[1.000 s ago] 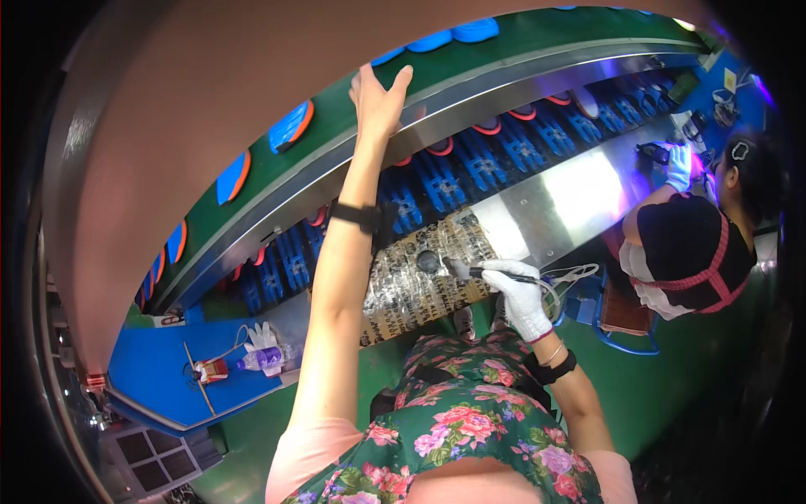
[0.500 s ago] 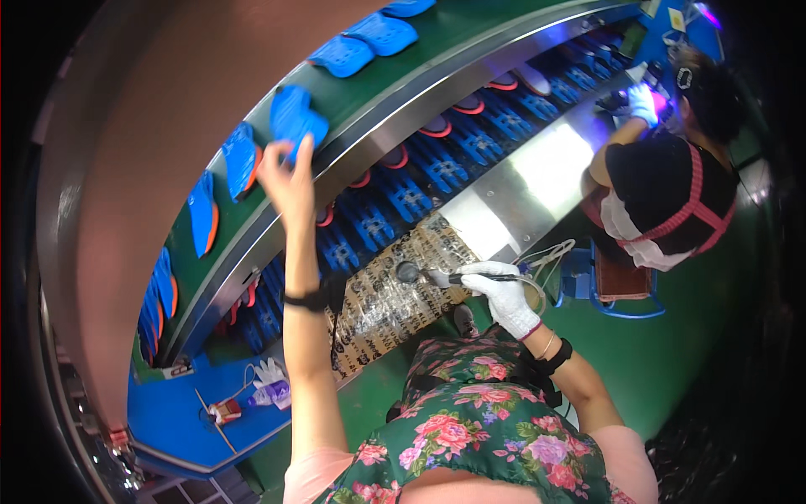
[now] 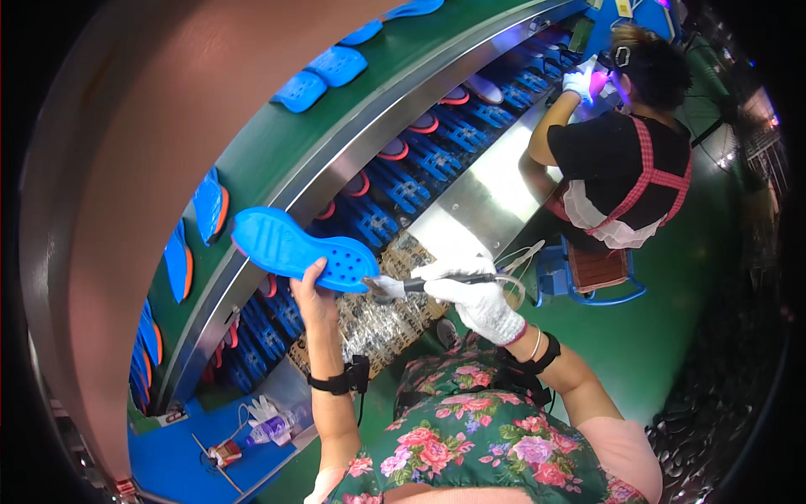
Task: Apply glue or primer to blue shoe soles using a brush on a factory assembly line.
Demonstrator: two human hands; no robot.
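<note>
My left hand [image 3: 315, 294] grips a blue shoe sole [image 3: 298, 249] by its lower edge and holds it up in front of me, tread side showing. My right hand [image 3: 474, 290], in a white glove, is shut on a thin brush tool [image 3: 420, 285] with a cord trailing from it. The brush tip sits at the right end of the sole, touching or nearly touching it. Both hands hover above a paper-covered work surface [image 3: 395, 319].
A green conveyor belt [image 3: 336, 134] carries more blue soles [image 3: 336, 65] along the upper level; blue racks with shoe parts [image 3: 403, 189] run below it. Another person in a black top [image 3: 621, 160] works at the steel bench [image 3: 487, 185] to my right. A small bottle [image 3: 269, 430] lies at lower left.
My left hand reached up to the conveyor, took a blue sole and brought it down to the brush. My right hand stayed near the work surface holding the tool.
</note>
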